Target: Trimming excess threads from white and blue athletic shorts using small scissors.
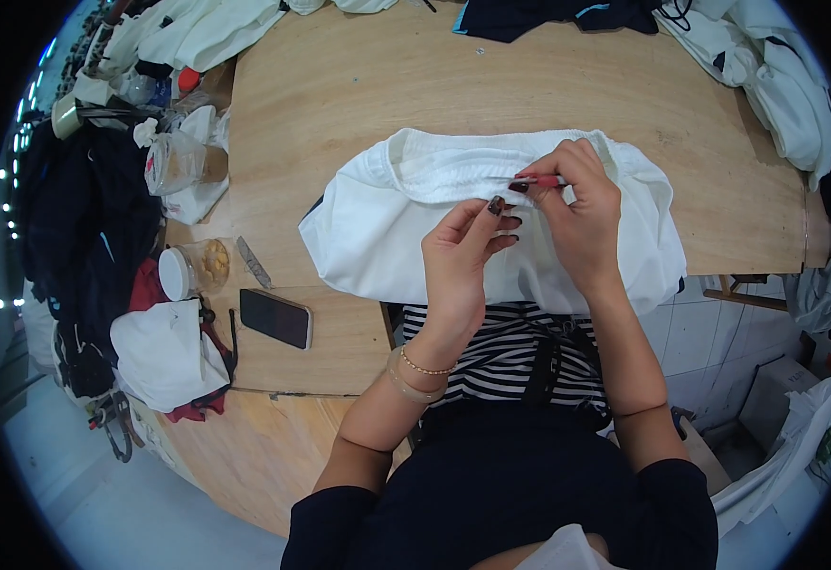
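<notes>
A white garment (377,233) with a gathered elastic waistband (444,171) lies bunched on the table in front of me, its near edge over my lap. My right hand (582,199) grips a small seam ripper (548,180) with a red handle; its thin metal tip points left over the waistband. Just left of it, my left hand (463,237) is closed in a pinch, thumb against forefinger, at the garment below the band. What sits between those fingertips is too small to make out.
On the wooden table (302,123) to my left are a phone (275,318), a utility knife blade (253,261) and a clear jar (197,268) with a white lid. Dark cloth (553,17) lies at the far edge. White garments (767,85) are heaped far right.
</notes>
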{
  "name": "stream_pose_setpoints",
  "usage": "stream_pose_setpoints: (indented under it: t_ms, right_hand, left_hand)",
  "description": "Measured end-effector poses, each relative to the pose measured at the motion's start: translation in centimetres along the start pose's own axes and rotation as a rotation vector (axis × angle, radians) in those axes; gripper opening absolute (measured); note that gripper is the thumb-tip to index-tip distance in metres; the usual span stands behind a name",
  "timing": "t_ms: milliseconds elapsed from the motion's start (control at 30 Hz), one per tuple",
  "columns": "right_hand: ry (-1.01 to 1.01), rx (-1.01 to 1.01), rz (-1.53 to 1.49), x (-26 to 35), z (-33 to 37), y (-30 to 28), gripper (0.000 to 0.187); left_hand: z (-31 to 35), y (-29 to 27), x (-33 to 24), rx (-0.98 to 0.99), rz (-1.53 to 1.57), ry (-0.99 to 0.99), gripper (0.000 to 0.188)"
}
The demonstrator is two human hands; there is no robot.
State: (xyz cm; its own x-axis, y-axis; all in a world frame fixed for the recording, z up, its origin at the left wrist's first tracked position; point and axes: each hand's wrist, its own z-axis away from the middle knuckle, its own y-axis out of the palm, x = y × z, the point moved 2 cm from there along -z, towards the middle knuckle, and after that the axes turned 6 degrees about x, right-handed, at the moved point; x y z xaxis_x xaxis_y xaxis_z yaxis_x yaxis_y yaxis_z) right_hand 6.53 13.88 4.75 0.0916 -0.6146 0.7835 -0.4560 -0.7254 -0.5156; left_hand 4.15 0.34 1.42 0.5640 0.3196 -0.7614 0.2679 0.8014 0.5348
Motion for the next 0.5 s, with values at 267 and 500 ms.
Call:
stream_pose_setpoints:
  t_ms: [267,500]
  right_hand:
    - [0.444,0.103,-0.364,-1.6,0.2,-0.1,0.013]
    - [0.392,0.039,-0.357,-1.2,0.1,-0.4,0.014]
  left_hand:
    - [-0.5,0.4,-3.6,-0.091,-0.937,0.463,0.015]
    - [-2.5,0.2,-4.9,-0.026,-1.103,0.669,0.018]
